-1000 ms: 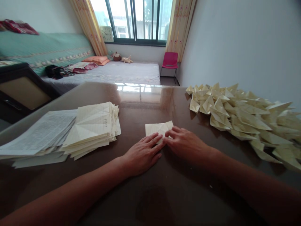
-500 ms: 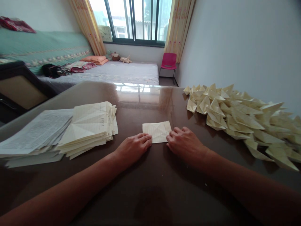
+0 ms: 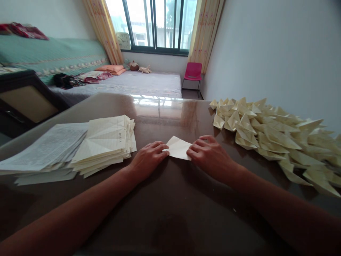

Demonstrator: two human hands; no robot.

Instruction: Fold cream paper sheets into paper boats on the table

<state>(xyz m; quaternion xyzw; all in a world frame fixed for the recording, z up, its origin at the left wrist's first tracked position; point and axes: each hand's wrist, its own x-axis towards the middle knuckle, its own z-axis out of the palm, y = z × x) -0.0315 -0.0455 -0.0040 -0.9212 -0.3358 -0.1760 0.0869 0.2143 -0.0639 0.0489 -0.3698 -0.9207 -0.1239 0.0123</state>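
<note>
A small folded piece of cream paper (image 3: pixel 178 148) is held between both hands at the middle of the dark glossy table (image 3: pixel 165 209). Its top comes to a point on the left side. My left hand (image 3: pixel 151 153) pinches its left corner, with the thumb along the near side. My right hand (image 3: pixel 204 153) grips the right corner with curled fingers; the index finger arches up. The undersides of the fingertips are hidden.
To the left lie a stack of creased cream sheets (image 3: pixel 106 138) and a pile of printed sheets (image 3: pixel 50 142). A heap of folded paper boats (image 3: pixel 266 131) covers the right side. Beyond the table are a bed (image 3: pixel 149 83) and a pink chair (image 3: pixel 193 72).
The folded paper was a flat rectangle; now it is turned, with a pointed top and a smooth face showing. Both hands have shifted their hold on it. The view has moved slightly.
</note>
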